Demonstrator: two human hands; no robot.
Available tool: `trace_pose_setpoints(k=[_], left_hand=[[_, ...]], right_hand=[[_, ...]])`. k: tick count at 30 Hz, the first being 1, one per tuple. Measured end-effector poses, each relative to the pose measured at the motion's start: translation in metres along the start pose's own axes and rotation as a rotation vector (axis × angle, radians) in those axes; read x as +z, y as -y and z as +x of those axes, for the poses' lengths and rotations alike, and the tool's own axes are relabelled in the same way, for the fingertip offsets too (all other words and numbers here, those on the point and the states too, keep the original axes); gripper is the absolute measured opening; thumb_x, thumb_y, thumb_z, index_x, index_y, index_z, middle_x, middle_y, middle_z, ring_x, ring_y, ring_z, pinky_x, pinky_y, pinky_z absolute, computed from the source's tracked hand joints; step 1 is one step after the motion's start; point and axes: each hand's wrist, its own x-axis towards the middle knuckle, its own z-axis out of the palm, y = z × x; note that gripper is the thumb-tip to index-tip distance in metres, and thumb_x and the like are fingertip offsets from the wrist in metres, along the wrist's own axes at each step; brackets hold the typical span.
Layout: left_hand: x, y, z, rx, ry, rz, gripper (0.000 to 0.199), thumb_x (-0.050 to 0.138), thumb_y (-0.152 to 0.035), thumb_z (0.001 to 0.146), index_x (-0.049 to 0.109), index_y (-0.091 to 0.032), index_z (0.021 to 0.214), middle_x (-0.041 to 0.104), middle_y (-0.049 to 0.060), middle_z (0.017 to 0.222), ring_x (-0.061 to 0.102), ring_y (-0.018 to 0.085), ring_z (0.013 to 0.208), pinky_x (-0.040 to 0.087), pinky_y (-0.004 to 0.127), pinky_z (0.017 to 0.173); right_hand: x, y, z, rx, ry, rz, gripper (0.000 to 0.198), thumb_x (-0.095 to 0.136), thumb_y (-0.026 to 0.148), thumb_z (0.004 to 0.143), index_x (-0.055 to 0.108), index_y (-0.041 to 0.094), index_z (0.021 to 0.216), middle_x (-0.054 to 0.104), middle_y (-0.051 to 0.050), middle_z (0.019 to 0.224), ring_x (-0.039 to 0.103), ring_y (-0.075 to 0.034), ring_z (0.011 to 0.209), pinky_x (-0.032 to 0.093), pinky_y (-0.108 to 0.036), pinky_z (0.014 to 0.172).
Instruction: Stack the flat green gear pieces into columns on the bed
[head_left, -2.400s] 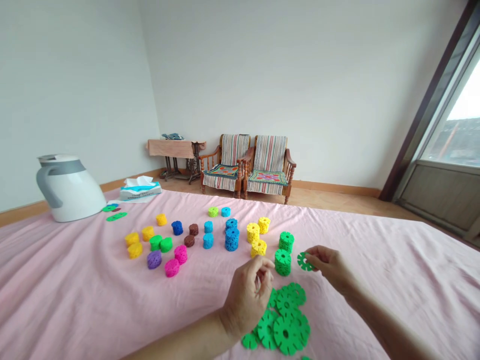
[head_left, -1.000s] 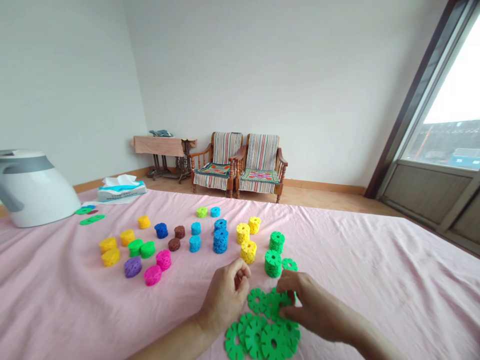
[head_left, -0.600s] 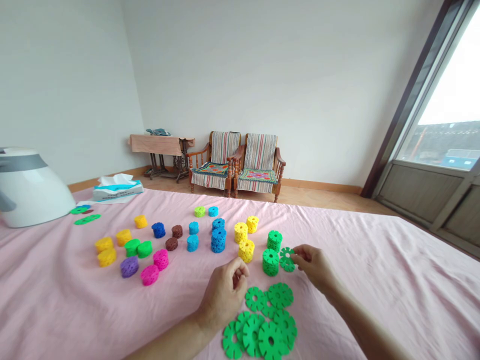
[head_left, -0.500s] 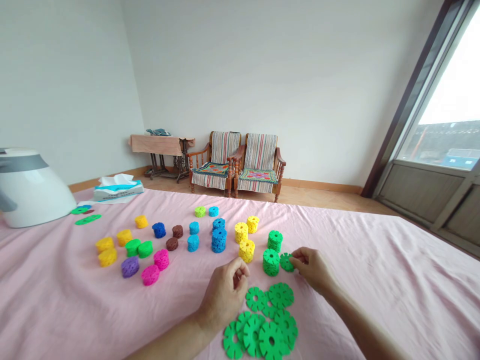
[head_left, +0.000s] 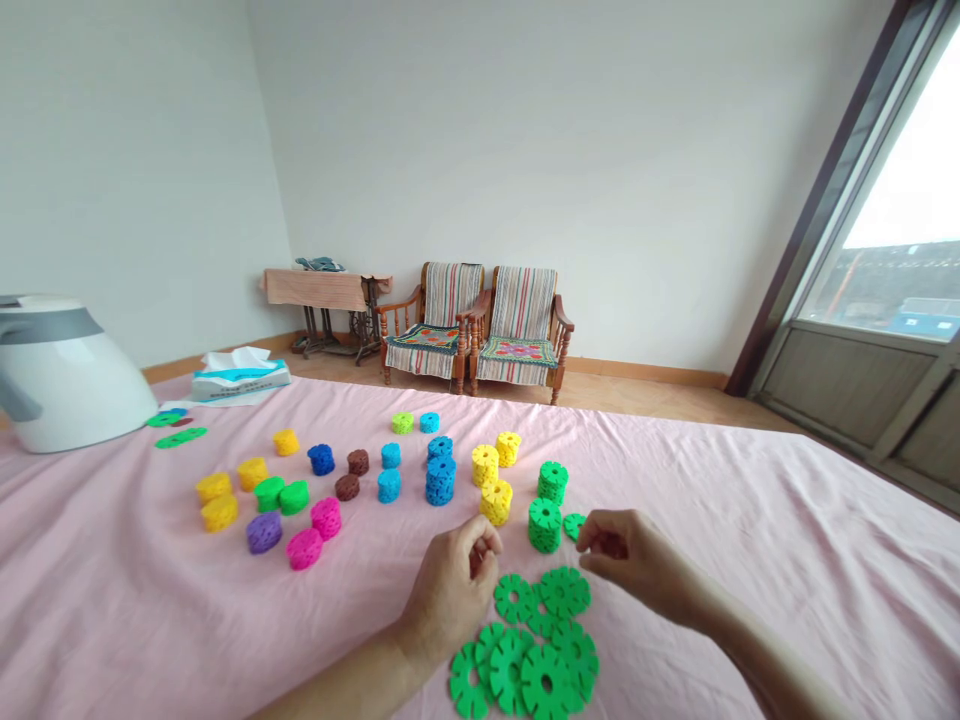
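My left hand (head_left: 454,575) rests on the cloth with its fingers curled closed, and nothing shows in it. It is just left of a loose pile of green notched discs (head_left: 544,672). My right hand (head_left: 637,560) hovers past the pile's far right side, thumb and fingers bent but apart, with nothing between them. Beyond its fingertips a single green disc (head_left: 574,526) lies flat, partly hidden by the hand. Immediately left of that disc stands a near green stack (head_left: 544,527), with another green stack (head_left: 553,482) behind it.
Yellow stacks (head_left: 496,503), blue stacks (head_left: 440,482), and brown, pink, purple and orange ones spread leftward over the pink cloth (head_left: 135,610). A white kettle (head_left: 75,385) and a tissue box (head_left: 241,380) stand at the far left. Two wooden chairs (head_left: 517,345) are beyond the bed-like surface.
My right hand has let go of the single green disc and drawn slightly back towards me, leaving the disc on the cloth. My left hand has stayed in place.
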Motion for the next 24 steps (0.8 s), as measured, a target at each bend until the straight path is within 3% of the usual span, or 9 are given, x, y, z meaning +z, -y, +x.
trace_pose_setpoints(k=[4, 7, 14, 19, 21, 24], left_hand=[[0.0, -0.001, 0.0, 0.005, -0.006, 0.004, 0.014, 0.042, -0.008, 0.07, 0.051, -0.018, 0.071, 0.053, -0.003, 0.059, 0.052, 0.012, 0.056, 0.036, 0.02, 0.054], [-0.001, -0.001, 0.0, 0.005, -0.007, 0.001, 0.014, 0.042, -0.008, 0.07, 0.052, -0.018, 0.07, 0.054, -0.003, 0.059, 0.052, 0.012, 0.056, 0.036, 0.02, 0.054], [0.0, 0.0, -0.001, 0.009, -0.006, -0.004, 0.014, 0.043, -0.008, 0.07, 0.052, -0.018, 0.071, 0.053, -0.003, 0.059, 0.052, 0.012, 0.056, 0.036, 0.02, 0.054], [0.0, 0.002, 0.0, 0.006, -0.003, -0.019, 0.013, 0.043, -0.009, 0.071, 0.052, -0.018, 0.071, 0.053, -0.003, 0.058, 0.051, 0.012, 0.055, 0.036, 0.02, 0.053], [0.0, 0.002, 0.0, 0.001, 0.002, -0.018, 0.013, 0.043, -0.009, 0.071, 0.052, -0.018, 0.071, 0.052, -0.003, 0.058, 0.051, 0.012, 0.055, 0.036, 0.02, 0.053], [0.0, 0.001, 0.0, -0.001, 0.004, -0.01, 0.013, 0.042, -0.009, 0.071, 0.051, -0.018, 0.07, 0.051, -0.004, 0.057, 0.051, 0.012, 0.054, 0.036, 0.02, 0.053]], right_hand=[[0.005, 0.02, -0.015, -0.082, 0.113, -0.076, 0.031, 0.056, 0.009, 0.063, 0.064, 0.023, 0.09, 0.059, -0.001, 0.082, 0.055, -0.013, 0.068, 0.043, -0.024, 0.064], [0.009, 0.022, -0.018, -0.064, 0.156, -0.144, 0.036, 0.058, 0.011, 0.064, 0.063, 0.025, 0.097, 0.056, -0.002, 0.087, 0.055, -0.014, 0.071, 0.043, -0.028, 0.071], [0.009, 0.022, -0.018, -0.093, 0.151, -0.152, 0.031, 0.057, 0.008, 0.061, 0.059, 0.021, 0.089, 0.054, 0.0, 0.088, 0.053, -0.013, 0.074, 0.042, -0.027, 0.071], [0.0, 0.015, -0.01, -0.037, 0.186, 0.005, 0.006, 0.054, 0.014, 0.068, 0.057, 0.019, 0.069, 0.056, 0.003, 0.065, 0.051, -0.011, 0.062, 0.038, -0.022, 0.056], [-0.006, 0.009, -0.004, 0.043, 0.141, 0.134, 0.008, 0.054, 0.022, 0.071, 0.056, 0.018, 0.065, 0.053, 0.004, 0.056, 0.049, -0.01, 0.055, 0.036, -0.021, 0.051], [-0.011, -0.003, 0.005, 0.202, -0.115, 0.285, 0.019, 0.054, 0.034, 0.07, 0.056, 0.018, 0.062, 0.052, 0.003, 0.051, 0.048, -0.01, 0.049, 0.035, -0.022, 0.047]])
